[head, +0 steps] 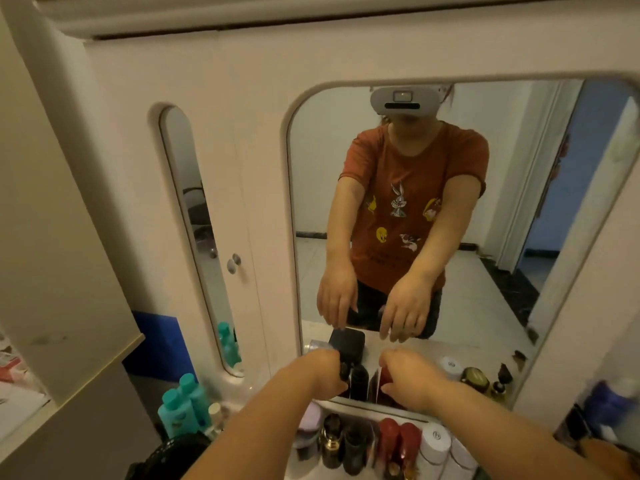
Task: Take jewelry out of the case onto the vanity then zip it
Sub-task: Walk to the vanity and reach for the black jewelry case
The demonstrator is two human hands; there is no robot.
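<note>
black rounded-square case (347, 342), left hand (323, 372) fingers curled round its corner, right hand (408, 379) fingers pinching thin pale strand (379, 379)

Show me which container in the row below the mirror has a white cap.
The white-capped container just right of the two red bottles; its cap bears a round mark, theirs are red.

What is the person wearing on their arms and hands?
Nothing on the left hand or right hand: no gloves, and I see no watch. Both forearms are bare. The mirror shows a rust-orange short-sleeved T-shirt with cartoon characters.
</note>
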